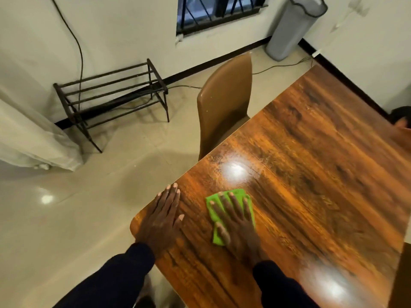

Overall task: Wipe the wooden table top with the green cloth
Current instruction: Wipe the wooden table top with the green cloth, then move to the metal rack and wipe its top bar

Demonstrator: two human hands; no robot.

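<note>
Right hand [239,227] presses green cloth [216,240] onto table top [311,174].

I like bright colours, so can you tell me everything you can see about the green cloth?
The green cloth is bright lime green, soft-looking fabric, seemingly folded into a small flat pad. It lies on the shiny wooden table, near the person's corner. The right hand presses on it with straight, spread fingers, covering its middle, so only its edges show. The left hand rests flat on the table beside it, not touching it.
</note>
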